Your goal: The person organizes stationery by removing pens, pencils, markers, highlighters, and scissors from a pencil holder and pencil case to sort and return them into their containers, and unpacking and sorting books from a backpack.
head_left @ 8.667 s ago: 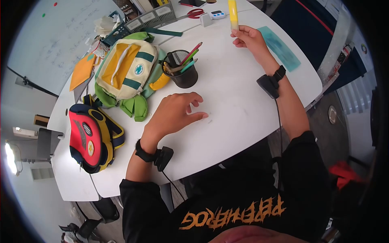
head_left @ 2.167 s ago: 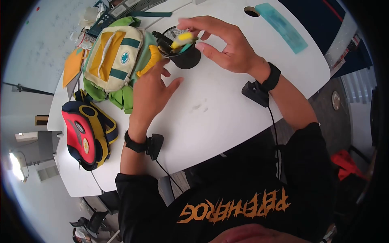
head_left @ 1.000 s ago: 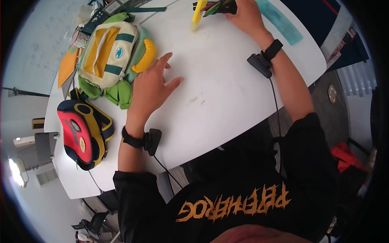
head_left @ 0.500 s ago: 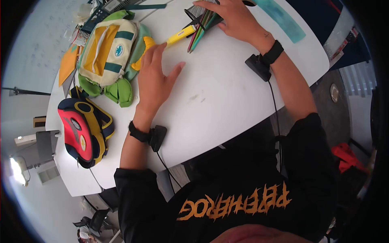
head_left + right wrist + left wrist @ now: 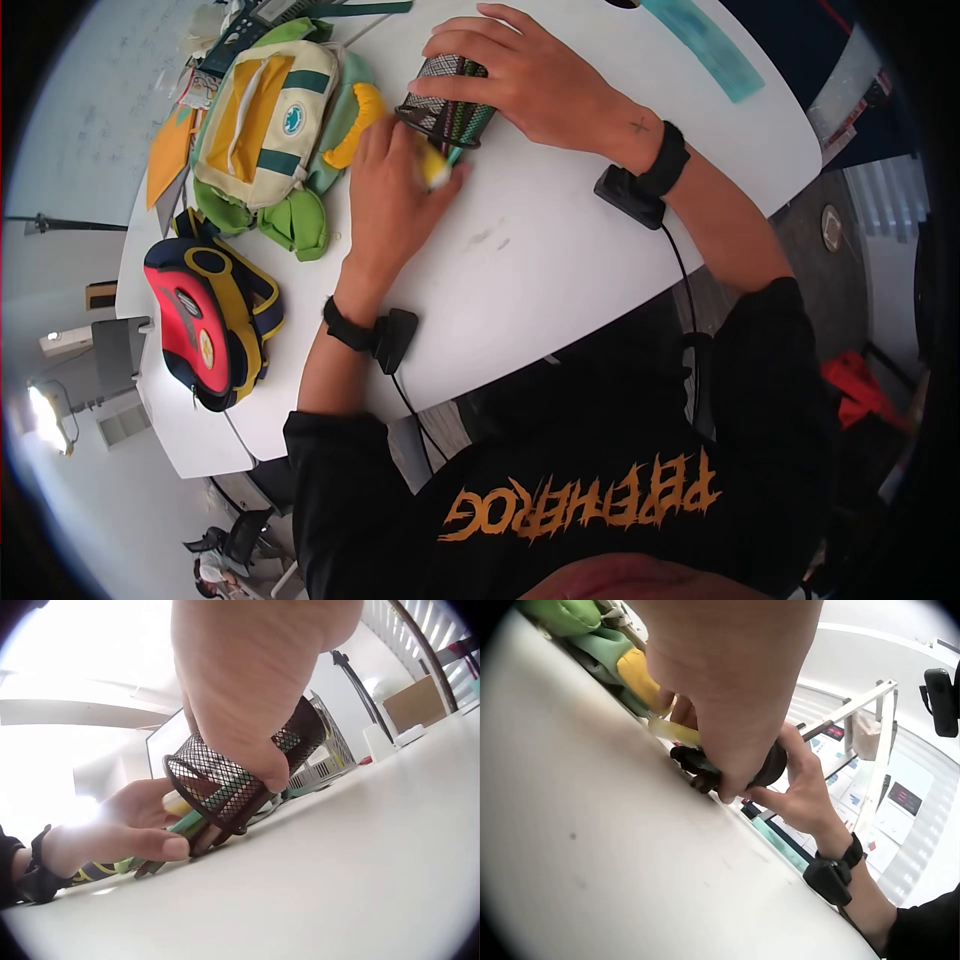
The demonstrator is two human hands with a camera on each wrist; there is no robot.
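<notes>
My right hand [image 5: 555, 95] grips a black mesh pen holder [image 5: 440, 68], fingers spread over its side. It lies tipped over, close above the table, with its mouth towards my left hand [image 5: 390, 205]. Through the mesh in the right wrist view, pencils show inside, and a green pencil [image 5: 187, 825] sticks out past the rim. My left hand is at that mouth, its thumb on the near side of the pencils and its fingers beyond. A yellow stick [image 5: 433, 165], blurred in the head view, lies by the left fingers; their tips are partly hidden.
A cream and green backpack [image 5: 270, 125] with a yellow strap lies left of the hands. Nearer stands a red and navy bag [image 5: 200, 320]. A teal strip [image 5: 705, 45] lies at the right on the white table [image 5: 560, 240]. A grey basket [image 5: 275, 10] is behind.
My right hand has brought the pen holder leftwards from the far right and tipped it further, mouth down. My left hand has come up to its mouth, beside the yellow stick and pencils.
</notes>
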